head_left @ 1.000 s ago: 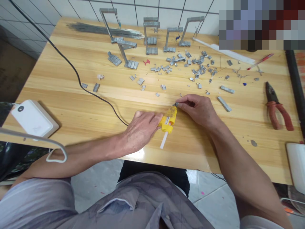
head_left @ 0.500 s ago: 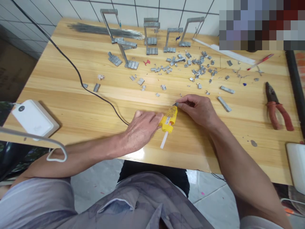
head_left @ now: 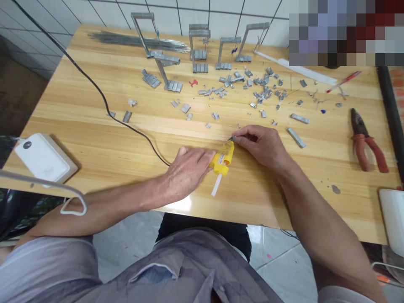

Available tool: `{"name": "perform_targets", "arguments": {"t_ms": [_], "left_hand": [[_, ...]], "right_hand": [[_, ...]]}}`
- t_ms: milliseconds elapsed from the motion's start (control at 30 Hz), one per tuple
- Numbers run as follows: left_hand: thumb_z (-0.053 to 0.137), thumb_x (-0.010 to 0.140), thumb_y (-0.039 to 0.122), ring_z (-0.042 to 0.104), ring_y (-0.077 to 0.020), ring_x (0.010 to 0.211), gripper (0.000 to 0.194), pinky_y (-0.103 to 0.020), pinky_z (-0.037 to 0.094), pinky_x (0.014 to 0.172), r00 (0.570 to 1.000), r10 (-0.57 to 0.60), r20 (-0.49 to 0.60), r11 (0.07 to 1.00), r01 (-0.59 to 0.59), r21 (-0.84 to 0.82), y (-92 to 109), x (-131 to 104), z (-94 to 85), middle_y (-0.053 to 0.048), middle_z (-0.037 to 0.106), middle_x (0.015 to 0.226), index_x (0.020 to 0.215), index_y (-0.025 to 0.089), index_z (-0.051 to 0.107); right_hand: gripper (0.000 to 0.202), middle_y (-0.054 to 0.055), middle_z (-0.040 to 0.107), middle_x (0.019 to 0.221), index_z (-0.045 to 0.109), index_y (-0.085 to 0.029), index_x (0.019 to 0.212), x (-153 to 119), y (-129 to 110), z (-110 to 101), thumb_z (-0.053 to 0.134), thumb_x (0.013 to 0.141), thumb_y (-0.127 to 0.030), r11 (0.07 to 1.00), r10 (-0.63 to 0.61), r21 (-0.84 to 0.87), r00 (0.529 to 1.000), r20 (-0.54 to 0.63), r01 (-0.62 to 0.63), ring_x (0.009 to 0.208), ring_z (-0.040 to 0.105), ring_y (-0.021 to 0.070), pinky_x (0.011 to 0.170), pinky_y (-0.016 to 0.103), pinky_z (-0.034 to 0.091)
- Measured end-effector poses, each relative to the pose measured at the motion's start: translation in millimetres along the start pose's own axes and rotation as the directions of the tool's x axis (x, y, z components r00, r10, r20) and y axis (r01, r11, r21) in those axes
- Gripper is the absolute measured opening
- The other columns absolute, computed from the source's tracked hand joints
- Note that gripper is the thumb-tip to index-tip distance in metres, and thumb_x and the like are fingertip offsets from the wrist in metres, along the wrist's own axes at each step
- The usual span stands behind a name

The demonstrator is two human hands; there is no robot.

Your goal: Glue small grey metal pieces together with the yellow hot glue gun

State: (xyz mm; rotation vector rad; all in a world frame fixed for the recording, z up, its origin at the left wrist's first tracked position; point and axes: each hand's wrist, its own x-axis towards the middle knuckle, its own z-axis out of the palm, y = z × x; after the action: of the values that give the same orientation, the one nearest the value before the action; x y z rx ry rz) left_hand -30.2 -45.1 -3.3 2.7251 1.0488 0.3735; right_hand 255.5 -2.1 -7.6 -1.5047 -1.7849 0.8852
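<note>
Glue stick (head_left: 216, 185): white, out of the gun's rear, pointing at the near table edge
Left hand (head_left: 186, 170): closed round the gun's grip, fingers mostly hidden under it
Yellow hot-glue gun (head_left: 223, 156): in left hand, just above or on the wooden table (head_left: 126, 147), can't tell which; nozzle end faces away from the body
Right hand (head_left: 265, 143): thumb and fingertips pinched shut on the small grey metal piece
Small grey metal piece (head_left: 232, 138): at the nozzle end, mostly covered by fingertips; contact with nozzle unclear
White box (head_left: 46, 158): near left table edge, round dark spot on top
Black cord (head_left: 102, 99): runs from upper left to behind left hand
Red-handled pliers (head_left: 366, 141): right side, jaws pointing away
Grey metal bars (head_left: 296, 137) (head_left: 300, 118): two, beyond right hand
Grey metal scraps (head_left: 265, 92): scattered mid-table
Red pen (head_left: 344, 81): far right, beside white strip (head_left: 306, 71)
Upright metal frames (head_left: 191, 48): five, on segmented bases, toward tiled wall (head_left: 194, 14)
Thin metal rods (head_left: 126, 40): bundled, far left
</note>
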Motion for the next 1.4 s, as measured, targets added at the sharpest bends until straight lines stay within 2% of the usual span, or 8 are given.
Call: {"name": "perform_targets", "arguments": {"t_ms": [267,433,633,900,1167,1400], "left_hand": [[0.052,0.109,0.011,0.077,-0.0303,0.110,0.041,-0.042,0.047,0.095,1.000,-0.020,0.019,1.000,0.021,-0.012,-1,0,-1.7,-0.016,0.082,0.120,0.148,0.013,0.062],[0.049,0.109,0.013,0.078,-0.0306,0.110,0.039,-0.043,0.047,0.095,0.999,-0.024,0.038,0.999,0.025,-0.036,-2,1,-3.9,-0.016,0.083,0.127,0.145,0.013,0.063],[0.052,0.108,0.013,0.078,-0.0315,0.114,0.035,-0.045,0.047,0.097,0.994,-0.074,0.084,0.992,0.082,-0.096,-4,4,-4.8,-0.015,0.084,0.125,0.140,0.016,0.066],[0.050,0.111,0.018,0.079,-0.0285,0.112,0.025,-0.043,0.046,0.094,0.996,-0.028,0.083,0.990,0.039,-0.132,-12,4,-1.4,-0.012,0.083,0.125,0.131,0.019,0.065],[0.048,0.113,0.019,0.079,-0.0274,0.114,0.022,-0.043,0.046,0.094,0.997,0.009,0.075,0.991,0.002,-0.135,-14,3,-2.6,-0.012,0.083,0.129,0.130,0.019,0.063],[0.048,0.116,0.021,0.078,-0.0273,0.118,0.019,-0.043,0.044,0.093,0.994,0.027,0.105,0.987,-0.010,-0.158,-17,3,-2.9,-0.012,0.082,0.133,0.129,0.020,0.062]], "right_hand": [[0.020,0.004,0.083,0.086,0.089,-0.025,0.098,1,0,0,0.079,0.095,-0.042,1.000,0.004,-0.003,1.000,0.007,-0.004,0.074,0.066,0.0204,0.072,0.036,0.052],[0.016,0.003,0.081,0.083,0.089,-0.025,0.097,1,-1,0,0.078,0.094,-0.036,1.000,0.000,-0.012,1.000,0.005,0.001,0.074,0.066,0.0199,0.073,0.035,0.051],[0.015,0.003,0.081,0.085,0.089,-0.026,0.097,1,-2,0,0.076,0.094,-0.031,1.000,-0.009,-0.021,1.000,0.008,0.009,0.075,0.066,0.0201,0.074,0.036,0.051],[0.016,0.002,0.080,0.083,0.089,-0.026,0.099,0,0,0,0.076,0.095,-0.033,1.000,0.001,-0.024,1.000,0.015,0.000,0.074,0.065,0.0201,0.072,0.035,0.050],[0.027,0.004,0.083,0.092,0.088,-0.025,0.117,-1,1,-3,0.074,0.095,-0.032,0.997,-0.041,-0.065,0.998,0.053,0.045,0.076,0.066,0.0203,0.074,0.036,0.053],[0.019,0.006,0.082,0.096,0.088,-0.027,0.111,0,2,-3,0.073,0.099,-0.029,0.985,-0.084,-0.141,0.992,0.089,0.096,0.082,0.070,0.0225,0.077,0.038,0.052]]}}
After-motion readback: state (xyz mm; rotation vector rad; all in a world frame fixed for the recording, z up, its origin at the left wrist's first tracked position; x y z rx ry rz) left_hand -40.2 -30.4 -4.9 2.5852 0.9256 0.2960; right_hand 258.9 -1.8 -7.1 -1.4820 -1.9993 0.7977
